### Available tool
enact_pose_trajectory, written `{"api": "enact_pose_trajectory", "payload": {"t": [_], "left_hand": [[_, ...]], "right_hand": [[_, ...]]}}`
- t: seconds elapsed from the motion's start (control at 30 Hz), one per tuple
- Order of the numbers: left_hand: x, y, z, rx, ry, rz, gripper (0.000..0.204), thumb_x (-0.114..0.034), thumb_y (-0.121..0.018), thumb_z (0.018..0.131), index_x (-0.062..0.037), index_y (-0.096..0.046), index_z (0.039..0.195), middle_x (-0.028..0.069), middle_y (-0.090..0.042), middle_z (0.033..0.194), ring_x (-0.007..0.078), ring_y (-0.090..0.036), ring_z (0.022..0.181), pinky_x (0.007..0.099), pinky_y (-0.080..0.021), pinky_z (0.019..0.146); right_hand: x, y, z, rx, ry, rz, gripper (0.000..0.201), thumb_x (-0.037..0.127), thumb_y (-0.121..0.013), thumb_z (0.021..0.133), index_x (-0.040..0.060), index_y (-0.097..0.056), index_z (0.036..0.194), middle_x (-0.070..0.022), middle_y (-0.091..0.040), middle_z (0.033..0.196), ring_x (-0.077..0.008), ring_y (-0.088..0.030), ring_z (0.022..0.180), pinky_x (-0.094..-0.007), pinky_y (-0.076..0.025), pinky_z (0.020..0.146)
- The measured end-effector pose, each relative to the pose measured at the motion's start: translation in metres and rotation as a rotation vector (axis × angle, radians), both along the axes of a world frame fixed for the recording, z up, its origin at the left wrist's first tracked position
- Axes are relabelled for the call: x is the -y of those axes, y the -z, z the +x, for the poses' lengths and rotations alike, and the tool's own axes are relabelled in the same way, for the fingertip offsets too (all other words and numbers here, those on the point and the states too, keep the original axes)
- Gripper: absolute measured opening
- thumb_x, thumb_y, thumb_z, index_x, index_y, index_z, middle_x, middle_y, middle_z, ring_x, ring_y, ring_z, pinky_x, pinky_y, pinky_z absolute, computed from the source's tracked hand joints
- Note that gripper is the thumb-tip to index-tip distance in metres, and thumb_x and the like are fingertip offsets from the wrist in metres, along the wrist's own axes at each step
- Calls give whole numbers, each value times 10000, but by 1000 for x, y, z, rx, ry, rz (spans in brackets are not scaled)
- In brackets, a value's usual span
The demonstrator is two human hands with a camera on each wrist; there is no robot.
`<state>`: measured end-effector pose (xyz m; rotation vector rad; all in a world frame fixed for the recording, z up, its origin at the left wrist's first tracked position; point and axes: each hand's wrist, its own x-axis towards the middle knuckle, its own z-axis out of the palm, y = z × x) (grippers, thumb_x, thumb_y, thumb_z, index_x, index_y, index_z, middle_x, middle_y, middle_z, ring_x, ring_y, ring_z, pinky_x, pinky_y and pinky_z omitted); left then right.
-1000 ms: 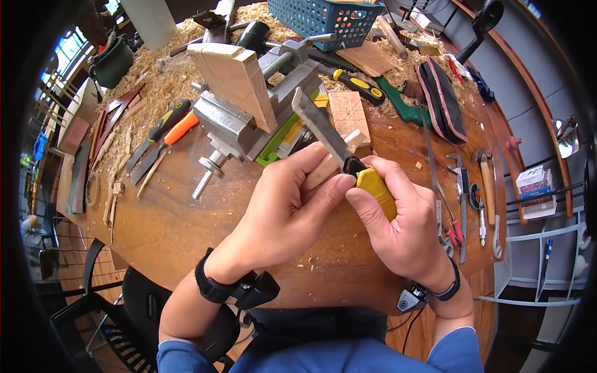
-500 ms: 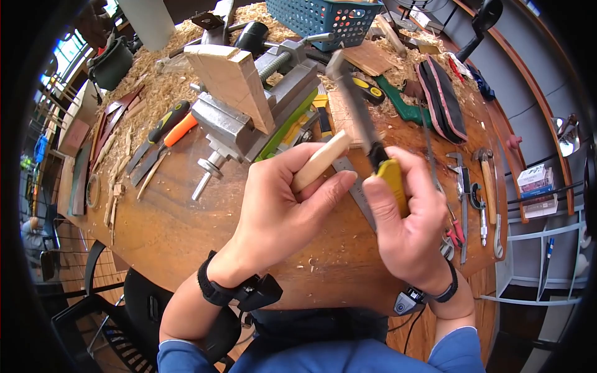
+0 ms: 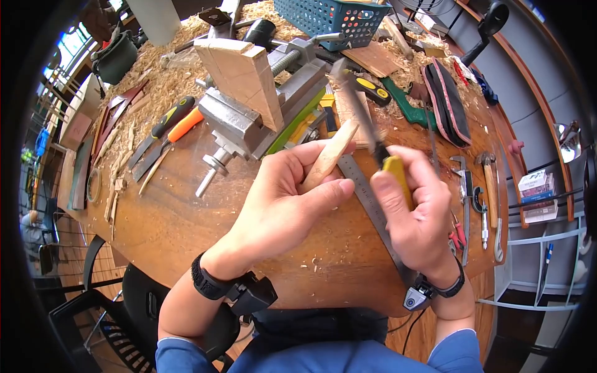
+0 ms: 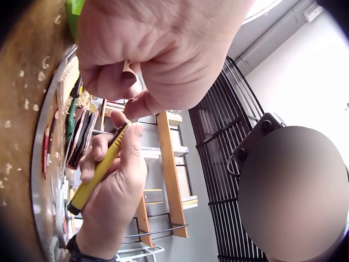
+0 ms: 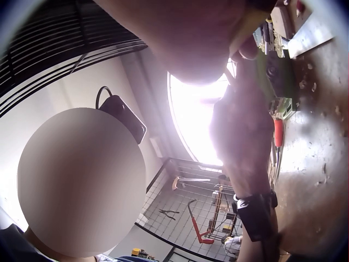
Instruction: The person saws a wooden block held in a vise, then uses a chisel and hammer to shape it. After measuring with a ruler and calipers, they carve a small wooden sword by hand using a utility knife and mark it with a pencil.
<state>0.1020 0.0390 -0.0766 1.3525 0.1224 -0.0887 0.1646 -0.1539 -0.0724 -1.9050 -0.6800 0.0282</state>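
Observation:
In the head view my left hand (image 3: 273,208) grips a short whittled wooden stick (image 3: 331,158) between thumb and fingers. Its tapered tip points up and away from me. My right hand (image 3: 415,217) holds a chisel by its yellow handle (image 3: 398,177), thumb laid along it. The blurred steel blade (image 3: 362,112) points up and away, just right of the stick's tip. From the left wrist, the yellow and black handle (image 4: 98,174) shows in the right hand's fingers. A steel ruler (image 3: 372,208) lies on the table below, between both hands.
Ahead stands a metal vise (image 3: 249,124) clamping a wooden board (image 3: 242,78). Two chisels, one with an orange handle (image 3: 186,124), lie left of it. Wood shavings (image 3: 168,78) and a blue basket (image 3: 336,22) are behind. Calipers and a hammer (image 3: 489,186) lie at the right.
The chisel blade has swung up and right, from across the stick to beside its tip. The stick has turned more upright in my left hand. My right hand has moved slightly right, uncovering the ruler.

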Motion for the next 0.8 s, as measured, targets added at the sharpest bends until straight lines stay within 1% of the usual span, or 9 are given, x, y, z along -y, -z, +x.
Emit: {"api": "enact_pose_trajectory", "payload": {"t": [0.07, 0.1, 0.2, 0.3, 0.4, 0.47, 0.5, 0.57, 0.8], "left_hand": [[-1, 2, 1, 78, 49, -63, 483, -132, -708, 988, -28, -580, 1442, -123, -555, 844, -37, -423, 677, 161, -286, 580], [-1, 0, 0, 75, 51, -62, 483, -132, -708, 988, -28, -580, 1442, -123, -555, 844, -37, -423, 677, 161, -286, 580], [-1, -1, 0, -9, 57, -38, 485, -165, -685, 1014, -17, -561, 1459, -118, -562, 879, -35, -430, 699, 162, -296, 595], [-2, 3, 1, 52, 105, 55, 468, -195, -658, 1042, -3, -556, 1456, -112, -601, 910, -34, -416, 691, 162, -285, 598], [-1, 4, 2, 56, 130, 93, 449, -196, -638, 1057, 11, -554, 1446, -69, -660, 1036, -25, -486, 773, 158, -356, 657], [0, 14, 3, 175, 97, 106, 435, -166, -632, 1056, 24, -550, 1438, 0, -682, 1174, 22, -592, 957, 193, -474, 817], [1, 14, 3, 173, 99, 106, 435, -166, -632, 1056, 24, -550, 1438, 0, -682, 1174, 22, -592, 957, 193, -474, 817], [1, 13, 1, 163, 85, 76, 441, -152, -640, 1048, 38, -541, 1433, 63, -668, 1281, 94, -617, 1143, 263, -497, 993], [7, 15, -2, 179, 5, 105, 412, -125, -646, 1039, 51, -553, 1400, 90, -665, 1300, 127, -620, 1178, 297, -491, 1041]], "right_hand": [[1, -5, 2, 132, -128, -180, 297, 232, -723, 981, -2, -641, 1144, -169, -713, 794, -321, -736, 688, -397, -539, 594], [1, -2, 3, 196, -178, -205, 305, 220, -742, 952, 0, -644, 1139, -215, -725, 846, -421, -730, 774, -455, -557, 615], [1, 0, 1, 162, -181, -192, 320, 220, -752, 941, -1, -645, 1146, -215, -730, 853, -421, -731, 769, -456, -561, 615], [3, 0, 2, 165, -199, -178, 322, 220, -751, 942, -2, -644, 1149, -221, -731, 862, -424, -729, 771, -457, -563, 617], [3, 2, 0, 140, -201, -170, 330, 222, -750, 942, -8, -640, 1152, -229, -730, 864, -429, -727, 769, -462, -566, 619], [4, 2, -2, 118, -197, -158, 335, 223, -751, 942, -12, -639, 1153, -233, -729, 865, -432, -725, 767, -464, -567, 619], [3, 2, -2, 141, -192, -170, 344, 227, -750, 944, -15, -634, 1159, -234, -728, 867, -434, -724, 763, -468, -566, 616], [3, 3, -3, 163, -188, -182, 353, 231, -749, 945, -18, -629, 1164, -236, -728, 868, -436, -723, 759, -471, -566, 612], [-2, 7, -5, 269, -158, -171, 353, 229, -744, 953, -15, -618, 1174, -234, -726, 870, -433, -723, 748, -471, -565, 602]]}}
